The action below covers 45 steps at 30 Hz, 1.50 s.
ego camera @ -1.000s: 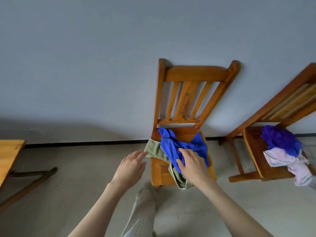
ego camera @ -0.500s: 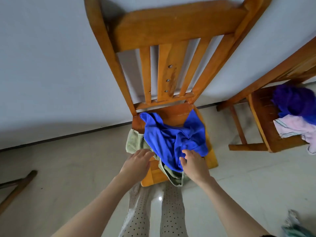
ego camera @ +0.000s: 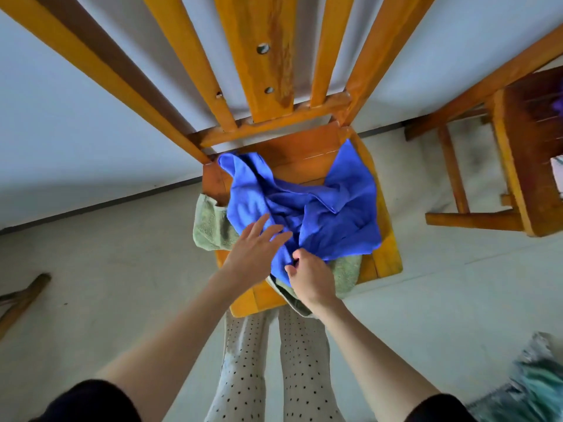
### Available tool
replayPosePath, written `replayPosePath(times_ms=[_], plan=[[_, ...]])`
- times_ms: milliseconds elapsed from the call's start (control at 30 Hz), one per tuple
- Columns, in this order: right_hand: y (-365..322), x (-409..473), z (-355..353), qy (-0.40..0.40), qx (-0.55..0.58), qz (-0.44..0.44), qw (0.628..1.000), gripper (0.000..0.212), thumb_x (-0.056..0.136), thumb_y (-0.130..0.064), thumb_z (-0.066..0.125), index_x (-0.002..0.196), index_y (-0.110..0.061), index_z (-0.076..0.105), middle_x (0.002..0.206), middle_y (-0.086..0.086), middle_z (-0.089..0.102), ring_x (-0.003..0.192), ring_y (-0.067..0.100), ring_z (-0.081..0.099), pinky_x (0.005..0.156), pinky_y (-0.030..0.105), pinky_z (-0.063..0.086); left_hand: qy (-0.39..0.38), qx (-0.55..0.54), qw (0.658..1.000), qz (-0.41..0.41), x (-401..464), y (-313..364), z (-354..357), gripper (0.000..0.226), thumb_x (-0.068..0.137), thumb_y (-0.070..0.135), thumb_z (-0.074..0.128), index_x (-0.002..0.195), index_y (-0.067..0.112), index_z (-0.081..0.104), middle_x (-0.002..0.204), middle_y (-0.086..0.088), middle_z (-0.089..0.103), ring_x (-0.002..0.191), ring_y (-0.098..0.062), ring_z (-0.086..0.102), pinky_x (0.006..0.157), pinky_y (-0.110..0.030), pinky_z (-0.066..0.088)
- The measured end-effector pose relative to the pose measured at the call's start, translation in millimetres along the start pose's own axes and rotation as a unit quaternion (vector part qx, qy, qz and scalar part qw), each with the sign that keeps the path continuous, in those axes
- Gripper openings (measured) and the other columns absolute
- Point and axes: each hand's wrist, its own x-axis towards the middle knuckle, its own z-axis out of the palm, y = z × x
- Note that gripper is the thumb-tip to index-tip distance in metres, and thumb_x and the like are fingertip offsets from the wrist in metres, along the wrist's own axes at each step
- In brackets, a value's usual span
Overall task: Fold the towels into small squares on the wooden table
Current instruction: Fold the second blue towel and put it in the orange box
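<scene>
Right hand (ego camera: 310,277) pinching blue towel (ego camera: 307,208) edge, left hand (ego camera: 254,252) spread flat, bare floor (ego camera: 106,269) around

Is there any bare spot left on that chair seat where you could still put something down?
Some. The back strip of the seat, between the backrest rail and the blue towel, is bare wood. So are the right edge and the front-left corner by the left hand. The middle is crowded: the blue towel lies over the green towel, with the right hand pinching its front edge.
</scene>
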Motion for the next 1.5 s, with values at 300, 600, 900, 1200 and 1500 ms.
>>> replayPosePath(times_ms=[300,600,900,1200,1500], plan=[[-2.2,-24.1,-44.0,0.007,0.099,-0.084,0.992,0.01,0.094,-0.022,0.05,0.088,-0.015,0.048,0.067,-0.009,0.048,0.072,0.016,0.05,0.065,0.028,0.038,0.093,-0.014,0.995,0.018,-15.1,-7.4,-31.7,0.012,0.071,0.027,0.075,0.077,0.019,0.069,0.083,-0.001,0.064,0.095,-0.028,0.063,0.096,-0.051,0.042],[-39.7,-78.6,-137.1,0.104,0.023,-0.17,0.98,0.037,0.093,-0.037,0.052,0.063,-0.021,0.035,0.058,-0.006,0.038,0.055,0.01,0.037,0.052,0.024,0.025,0.166,-0.219,0.961,0.043,-58.0,9.8,-144.6,0.019,0.082,0.026,0.058,0.085,0.009,0.065,0.08,-0.002,0.06,0.073,-0.014,0.051,0.074,-0.025,0.044],[-83.6,-135.0,-255.7,0.2,0.019,-0.227,0.953,0.016,0.09,-0.016,0.057,0.097,-0.002,0.062,0.095,0.013,0.06,0.087,0.028,0.055,0.077,0.031,0.039,0.272,-0.238,0.93,0.074,-103.8,39.3,-272.9,0.035,0.086,0.043,0.046,0.092,0.015,0.064,0.085,0.013,0.046,0.079,-0.015,0.053,0.065,-0.028,0.04],[-151.0,-211.7,-342.2,0.408,0.112,-0.273,0.864,0.011,0.093,-0.016,0.053,0.094,-0.008,0.06,0.09,0.0,0.058,0.082,0.011,0.049,0.071,0.014,0.031,0.324,-0.21,0.919,0.073,-146.2,56.4,-381.2,0.015,0.091,0.009,0.055,0.101,0.013,0.063,0.088,0.002,0.048,0.076,-0.011,0.046,0.068,-0.015,0.032],[-186.9,-247.8,-346.5,0.515,0.004,-0.212,0.83,0.045,0.09,-0.05,0.049,0.068,-0.012,0.039,0.051,-0.005,0.035,0.047,0.014,0.035,0.046,0.028,0.023,0.418,-0.242,0.874,-0.058,-204.1,43.2,-406.1,0.026,0.09,0.033,0.058,0.076,0.013,0.052,0.059,0.004,0.048,0.056,-0.008,0.045,0.052,-0.015,0.036]])
